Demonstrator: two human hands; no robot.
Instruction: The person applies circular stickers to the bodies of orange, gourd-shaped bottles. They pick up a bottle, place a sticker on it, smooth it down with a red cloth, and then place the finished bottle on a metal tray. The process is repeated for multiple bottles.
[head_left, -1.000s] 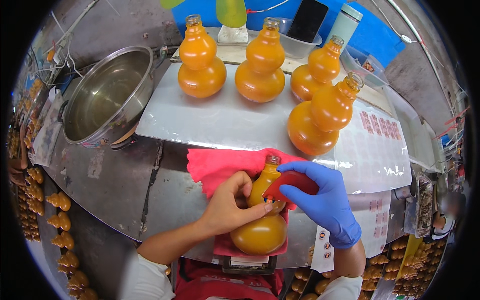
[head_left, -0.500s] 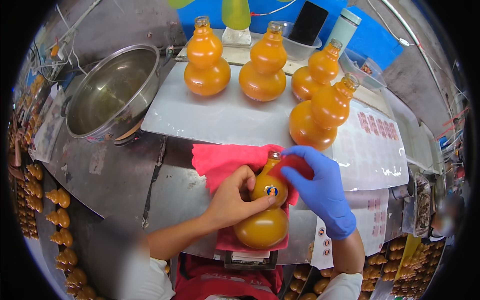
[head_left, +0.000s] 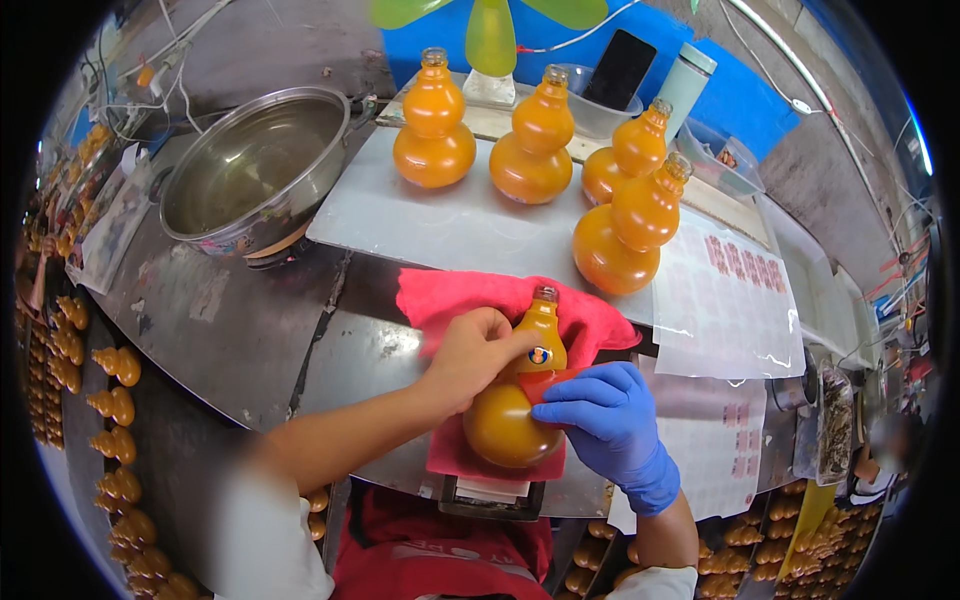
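Neck (head_left: 544, 296) aimed away, long axis seemingly tilted back, the bottle (head_left: 508, 428) is steadied by the half-curled left hand (head_left: 468, 357); red scraper (head_left: 537, 386) pinched by the right hand (head_left: 608, 415).

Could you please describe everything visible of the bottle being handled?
The bottle is a glossy amber gourd shape, apparently glass, its uncapped neck pointing forward. A small round blue-and-orange sticker marks its upper bulb. It rests on pink cloth. The left hand holds it; a red scraper in the right hand touches its waist.
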